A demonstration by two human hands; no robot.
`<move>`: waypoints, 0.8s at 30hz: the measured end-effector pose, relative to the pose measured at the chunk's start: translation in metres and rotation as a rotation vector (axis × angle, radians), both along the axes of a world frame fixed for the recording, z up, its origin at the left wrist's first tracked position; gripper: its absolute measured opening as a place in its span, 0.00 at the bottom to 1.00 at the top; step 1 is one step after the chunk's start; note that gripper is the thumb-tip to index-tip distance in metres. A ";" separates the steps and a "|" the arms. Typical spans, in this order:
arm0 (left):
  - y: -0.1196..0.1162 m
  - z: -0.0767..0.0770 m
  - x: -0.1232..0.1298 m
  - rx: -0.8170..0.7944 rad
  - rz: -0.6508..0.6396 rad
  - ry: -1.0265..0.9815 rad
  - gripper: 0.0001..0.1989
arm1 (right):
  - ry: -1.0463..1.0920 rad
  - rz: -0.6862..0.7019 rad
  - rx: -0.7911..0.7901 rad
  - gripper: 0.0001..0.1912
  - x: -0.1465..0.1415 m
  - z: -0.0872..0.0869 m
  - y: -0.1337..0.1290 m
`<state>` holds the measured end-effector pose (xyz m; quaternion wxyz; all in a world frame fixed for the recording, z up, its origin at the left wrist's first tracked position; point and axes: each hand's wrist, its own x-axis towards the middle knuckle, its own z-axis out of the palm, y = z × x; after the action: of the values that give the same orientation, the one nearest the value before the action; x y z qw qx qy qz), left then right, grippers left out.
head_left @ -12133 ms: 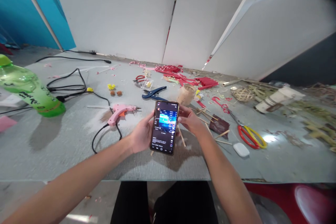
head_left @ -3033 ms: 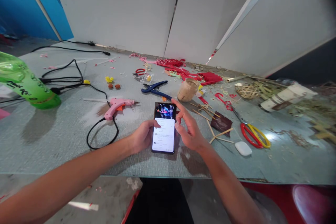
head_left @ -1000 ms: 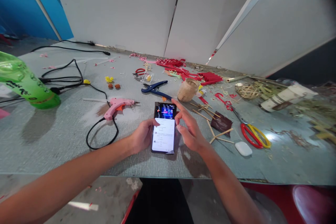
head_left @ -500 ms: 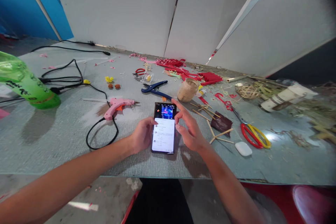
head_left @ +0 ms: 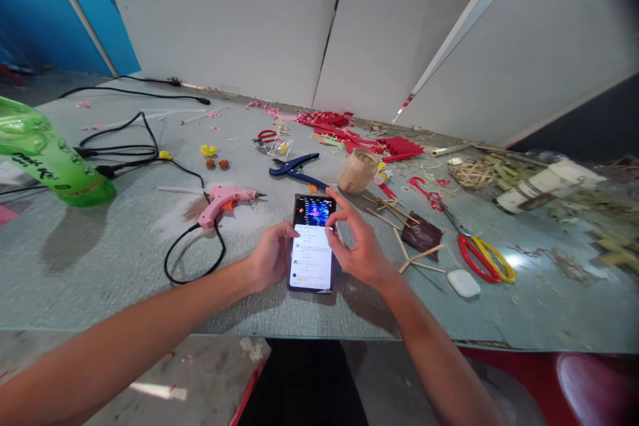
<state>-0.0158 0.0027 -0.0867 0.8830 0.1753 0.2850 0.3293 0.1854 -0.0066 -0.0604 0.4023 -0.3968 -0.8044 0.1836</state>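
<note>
The phone [head_left: 311,249] sits at seven o'clock from the jar [head_left: 358,172], left hand [head_left: 272,258] wrapped round its nine-o'clock edge. The right hand [head_left: 363,251], fingers parted, gripping nothing, now has its thumb over the screen [head_left: 314,269], apparently scrolling.

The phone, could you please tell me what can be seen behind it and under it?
Just beyond the top edge of the phone lie an orange scrap and the blue pliers. Whatever is under it is covered; I cannot tell whether it touches the table.
</note>
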 end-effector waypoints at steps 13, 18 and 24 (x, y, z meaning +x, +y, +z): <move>0.001 -0.002 -0.001 0.035 -0.010 0.018 0.21 | 0.020 -0.007 -0.004 0.04 -0.001 0.002 0.000; 0.001 -0.006 -0.002 0.043 -0.027 0.019 0.21 | 0.017 -0.008 0.010 0.05 0.000 0.001 0.000; -0.001 0.000 -0.001 0.042 -0.026 0.063 0.21 | 0.020 -0.008 0.011 0.05 0.000 0.002 -0.001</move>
<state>-0.0173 0.0016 -0.0867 0.8738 0.2080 0.3035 0.3181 0.1852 -0.0072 -0.0589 0.4132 -0.3960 -0.7997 0.1815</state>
